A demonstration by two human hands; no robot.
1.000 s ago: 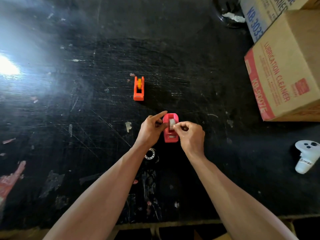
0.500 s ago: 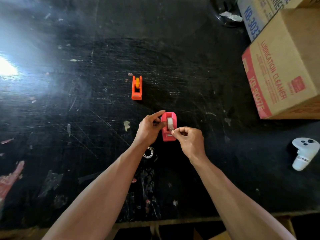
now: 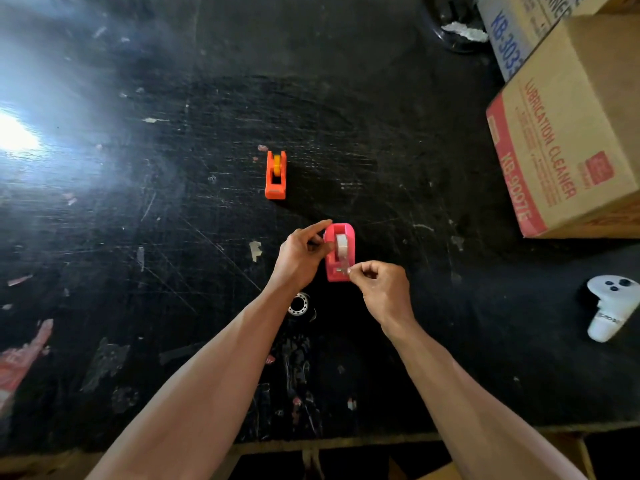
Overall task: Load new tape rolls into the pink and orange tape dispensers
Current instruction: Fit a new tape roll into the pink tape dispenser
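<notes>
Far side, left of centre: the orange dispenser stands alone on the surface, well apart from both hands; whether it carries tape cannot be told. A spare roll lies beside the left wrist. The left hand has its grip pinched on the pink dispenser, at its left wall. The dispenser holds a white roll, long axis toward the person, cutter end nearest. The right hand, in a narrow grip, pinches the tape end right at the cutter. Seating it looks like the right hand's move.
</notes>
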